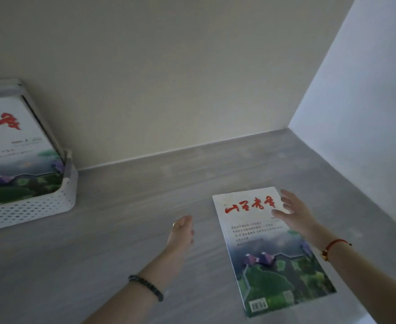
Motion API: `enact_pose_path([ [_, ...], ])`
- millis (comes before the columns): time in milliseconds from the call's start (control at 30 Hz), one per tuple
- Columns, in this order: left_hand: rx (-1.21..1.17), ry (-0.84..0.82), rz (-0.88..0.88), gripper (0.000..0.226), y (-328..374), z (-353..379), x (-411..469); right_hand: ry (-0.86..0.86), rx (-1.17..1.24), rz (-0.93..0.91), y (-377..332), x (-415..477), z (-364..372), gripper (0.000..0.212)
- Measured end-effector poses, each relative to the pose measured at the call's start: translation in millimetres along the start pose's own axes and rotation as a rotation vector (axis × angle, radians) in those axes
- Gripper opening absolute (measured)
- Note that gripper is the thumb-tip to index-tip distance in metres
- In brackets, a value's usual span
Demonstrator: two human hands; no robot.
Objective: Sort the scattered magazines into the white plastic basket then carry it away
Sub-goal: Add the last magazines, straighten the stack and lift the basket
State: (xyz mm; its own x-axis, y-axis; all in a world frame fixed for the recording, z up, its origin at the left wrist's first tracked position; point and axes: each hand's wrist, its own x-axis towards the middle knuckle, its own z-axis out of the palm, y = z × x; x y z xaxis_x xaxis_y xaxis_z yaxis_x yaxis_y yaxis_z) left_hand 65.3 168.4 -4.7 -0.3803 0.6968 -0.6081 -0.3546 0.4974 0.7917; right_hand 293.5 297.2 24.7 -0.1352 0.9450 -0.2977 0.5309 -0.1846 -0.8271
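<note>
A matt grey wood-grain table (126, 230). A white perforated plastic basket (59, 202) with a smooth rim. A magazine (271, 249) with a smooth, slightly glossy paper cover. Plain matt painted wall (169, 78) behind.

We see a magazine (271, 249) with white top, red brush title, green-blue landscape below; the basket (40, 206) is white with a dotted hole pattern. Tabletop (122, 218) grey woodgrain, left wrist bracelet (146, 287) dark beads, right wrist cord (335, 244) red.
</note>
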Motion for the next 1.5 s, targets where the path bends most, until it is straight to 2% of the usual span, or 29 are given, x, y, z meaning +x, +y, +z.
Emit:
enact_pose_path([
  [133, -0.012, -0.016, -0.059, 0.022, -18, 54, 0, -0.010, -0.075, 0.005, 36, -4, -19, 0.060],
  [267, -0.030, 0.007, -0.006, 0.024, -27, 84, 0, -0.099, -0.123, -0.002, 64, -5, -27, 0.052],
  [400, -0.058, 0.085, -0.018, 0.018, -34, 88, 6, -0.074, -0.084, 0.018, 81, -8, -24, 0.058],
  [500, -0.134, -0.035, -0.073, 0.013, -35, 94, 8, -0.017, -0.060, 0.026, 82, -6, -22, 0.058],
  [567, -0.021, -0.136, -0.016, 0.020, -37, 103, 5, -0.002, -0.024, 0.034, 81, -6, -22, 0.055],
  [667, 0.087, -0.152, 0.102, 0.040, -38, 110, -1, -0.004, 0.032, 0.028, 78, -7, -22, 0.049],
  [733, 0.087, -0.140, 0.138, 0.041, -34, 105, 0, 0.002, 0.064, 0.025, 75, -7, -23, 0.047],
  [800, 0.075, -0.138, 0.158, 0.037, -26, 96, -1, 0.004, 0.101, 0.047, 68, -8, -22, 0.056],
  [867, 0.054, -0.153, 0.203, 0.035, -14, 85, -4, -0.001, 0.157, 0.068, 56, -8, -14, 0.065],
  [900, 0.041, -0.160, 0.230, 0.035, -7, 78, -6, 0.000, 0.181, 0.067, 50, -7, -8, 0.062],
  [1000, -0.025, -0.123, 0.303, 0.032, 13, 48, -10, -0.010, 0.223, 0.054, 21, -7, 9, 0.041],
  [1100, -0.075, -0.021, 0.355, 0.029, 32, 2, -17, -0.064, 0.241, -0.047, -14, -7, 30, 0.013],
  [1400, -0.173, 0.310, 0.667, 0.020, 104, -170, -55, -0.202, 0.260, -0.397, -178, -37, 155, 0.020],
  [1500, -0.162, 0.424, 0.751, 0.018, 131, -234, -70, -0.217, 0.268, -0.537, -235, -59, 204, 0.016],
])
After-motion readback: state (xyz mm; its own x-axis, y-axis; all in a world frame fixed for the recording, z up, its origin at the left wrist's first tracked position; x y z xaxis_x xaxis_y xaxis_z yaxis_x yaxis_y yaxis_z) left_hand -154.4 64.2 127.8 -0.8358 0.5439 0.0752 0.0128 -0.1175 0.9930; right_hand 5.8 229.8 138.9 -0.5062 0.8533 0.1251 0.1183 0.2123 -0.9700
